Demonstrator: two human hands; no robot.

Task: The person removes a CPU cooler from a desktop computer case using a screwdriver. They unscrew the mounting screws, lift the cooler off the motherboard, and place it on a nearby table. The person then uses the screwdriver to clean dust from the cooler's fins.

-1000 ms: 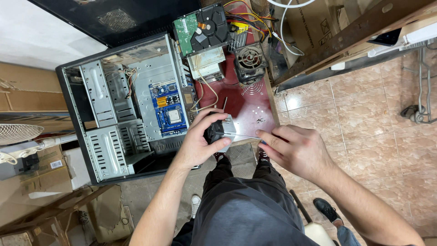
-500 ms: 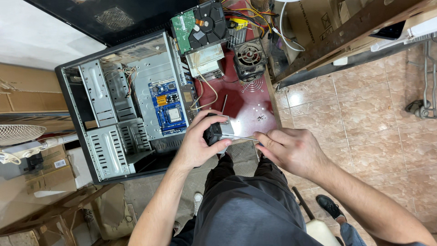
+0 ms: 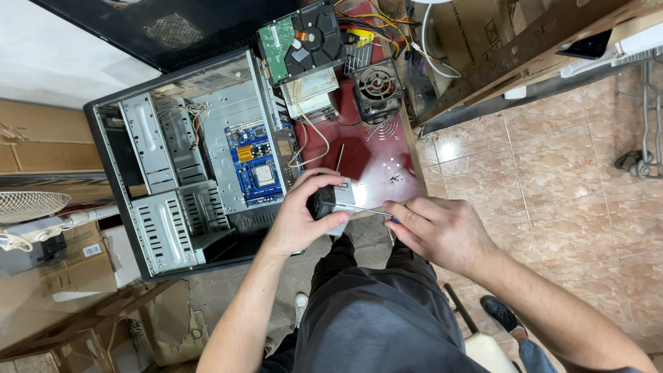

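Our left hand clamps a small black-and-silver part at the red tabletop's six o'clock edge; our right hand pinches a screwdriver into it. Work looks midway: the open case sits at nine o'clock.

Lying open on its side at left, a black computer case, showing a blue motherboard with a square processor and grey drive cages. Resting at the far end of the dark red worktop, a hard drive with its green circuit board up, just beside a black cooling fan and a tangle of yellow and red cables. Sitting between them, a beige metal box. Spreading to the right, glossy tiled floor. Stacking up at lower left, cardboard boxes near a white fan grille.
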